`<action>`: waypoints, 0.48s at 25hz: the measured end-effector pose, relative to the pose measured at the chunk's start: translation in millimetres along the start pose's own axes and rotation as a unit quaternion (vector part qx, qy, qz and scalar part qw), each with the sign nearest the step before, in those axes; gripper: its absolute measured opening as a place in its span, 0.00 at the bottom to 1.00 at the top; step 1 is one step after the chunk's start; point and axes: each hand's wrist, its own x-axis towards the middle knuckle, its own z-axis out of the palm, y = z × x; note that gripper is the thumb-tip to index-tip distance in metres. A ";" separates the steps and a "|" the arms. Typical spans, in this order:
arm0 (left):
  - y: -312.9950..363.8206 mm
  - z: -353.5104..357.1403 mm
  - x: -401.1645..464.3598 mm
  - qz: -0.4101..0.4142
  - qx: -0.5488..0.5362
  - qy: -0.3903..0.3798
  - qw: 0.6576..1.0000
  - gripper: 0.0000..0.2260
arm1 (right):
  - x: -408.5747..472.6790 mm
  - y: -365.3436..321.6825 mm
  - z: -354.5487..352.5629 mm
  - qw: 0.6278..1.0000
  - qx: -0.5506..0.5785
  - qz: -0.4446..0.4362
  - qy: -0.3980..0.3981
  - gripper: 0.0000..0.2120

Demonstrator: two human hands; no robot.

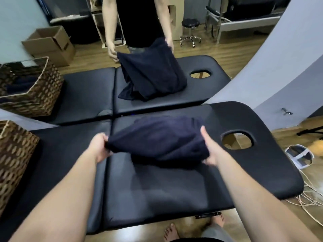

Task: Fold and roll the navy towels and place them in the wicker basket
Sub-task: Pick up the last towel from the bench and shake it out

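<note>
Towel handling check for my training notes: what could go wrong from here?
The towel hangs bunched between the left hand and right hand, so it may fold crooked. A corner could drop into the face hole. The basket sits at the table's far left, an awkward reach.

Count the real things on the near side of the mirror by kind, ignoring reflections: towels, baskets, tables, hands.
navy towel: 1
wicker basket: 1
massage table: 1
hands, both gripping the towel: 2 (left hand, right hand)
Total: 5
</note>
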 end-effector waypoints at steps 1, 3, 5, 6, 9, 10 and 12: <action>-23.3 -3.9 6.8 -0.050 0.038 0.025 0.998 0.07 | -0.8 24.5 -8.9 0.995 -0.079 0.053 0.009 0.47; -56.8 -10.5 6.0 -0.151 0.162 0.027 0.975 0.05 | -6.7 57.0 -27.7 0.970 -0.201 0.133 0.014 0.47; -70.1 -13.8 -3.4 -0.229 0.267 -0.024 0.936 0.14 | -7.5 63.4 -41.5 0.949 -0.279 0.147 0.022 0.40; -70.4 -14.6 -2.2 -0.246 0.312 -0.059 0.916 0.22 | -6.6 57.0 -43.7 0.946 -0.294 0.136 0.030 0.38; -42.7 1.4 -0.9 -0.167 0.371 -0.129 0.904 0.28 | -5.0 12.4 -37.6 0.972 -0.222 0.060 0.039 0.30; -22.0 8.1 1.3 -0.106 0.316 -0.139 0.932 0.25 | -4.6 -9.3 -31.7 0.986 -0.158 0.010 0.046 0.30; 35.2 22.4 -6.0 0.037 0.103 -0.164 0.980 0.14 | -17.1 -63.5 -18.3 0.990 0.002 -0.130 0.051 0.29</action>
